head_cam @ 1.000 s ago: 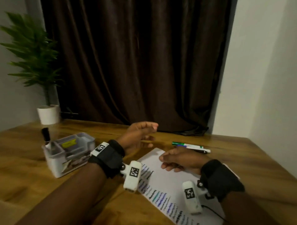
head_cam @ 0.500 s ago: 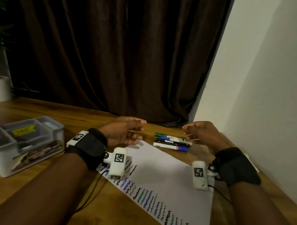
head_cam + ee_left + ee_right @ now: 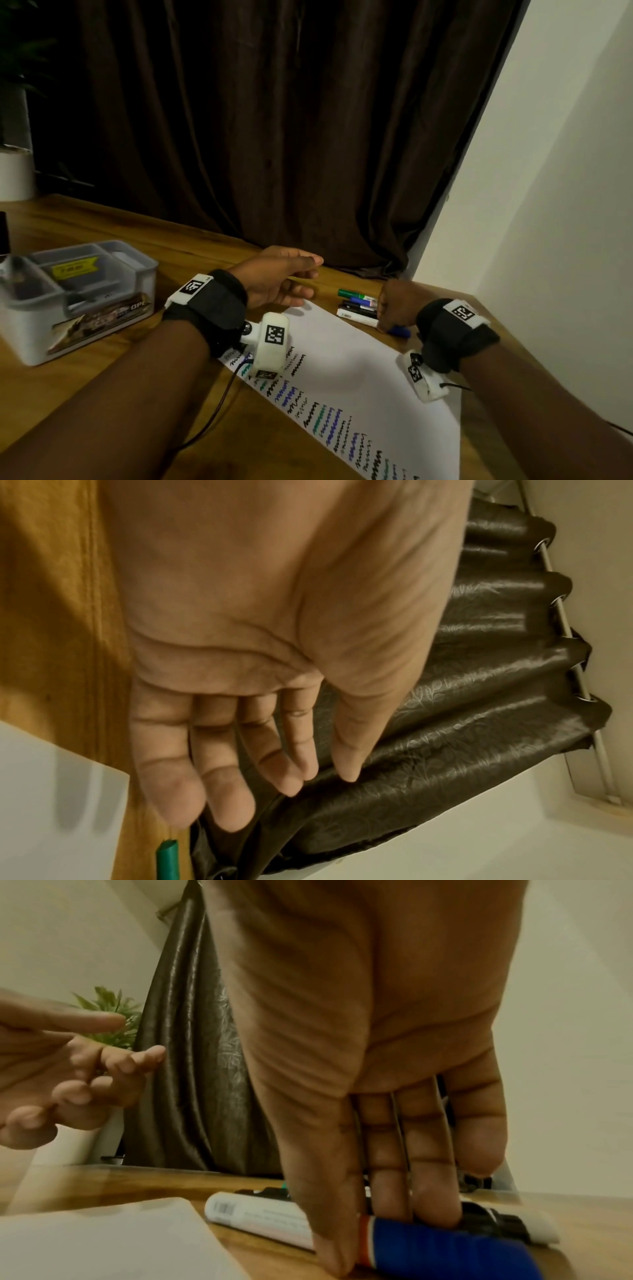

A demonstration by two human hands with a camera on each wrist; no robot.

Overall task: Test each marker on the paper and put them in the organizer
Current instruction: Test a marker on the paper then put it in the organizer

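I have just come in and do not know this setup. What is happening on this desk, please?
A person is testing markers. Their right hand pinches the blue-capped marker from the pile beside the paper, which already carries rows of squiggles. The left hand hovers open, holding nothing. The grey organizer stands on the left of the desk.

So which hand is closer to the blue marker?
The right hand. Its thumb and fingers are on the blue marker beside the paper. The left hand hovers open away from it, above the paper's far corner.
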